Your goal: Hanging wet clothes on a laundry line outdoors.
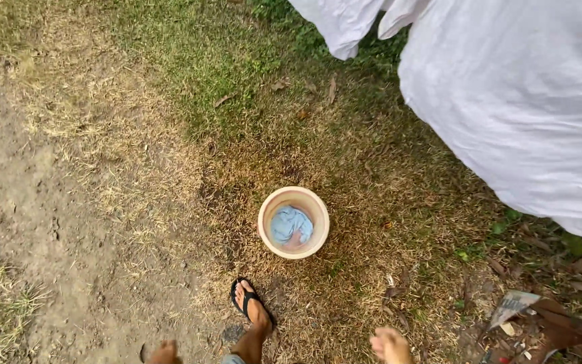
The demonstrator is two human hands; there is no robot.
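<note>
Ground point(136, 135): dry, patchy grass with a bare dirt strip from 7 to 10 o'clock; greener growth toward 12.
White sheet point(527, 101): largest item, hanging at 1 to 3 o'clock; judged to be pegged up to dry, since it falls in loose folds clear of the grass.
Bucket point(294, 222): pale, round, upright at the centre of my view, just ahead of my foot; judged set there to stay within reach of the hanging cloth.
Blue cloth point(291, 224): crumpled in the bottom of the bucket, light blue, bunched rather than folded; it covers most of the base, and a pinkish patch shows at its 5 o'clock edge.
Litter point(527, 317): paper scraps and dead leaves at 4 o'clock, well apart from the bucket.
My foot point(252, 310): in a black sandal at 6 o'clock, toes pointed toward the bucket.
My right hand point(391, 345): low at 5 o'clock, holding nothing that shows; fingers appear loosely curled.
My left hand point(164, 352): cut off by the edge at 7 o'clock; I cannot tell its state.
</note>
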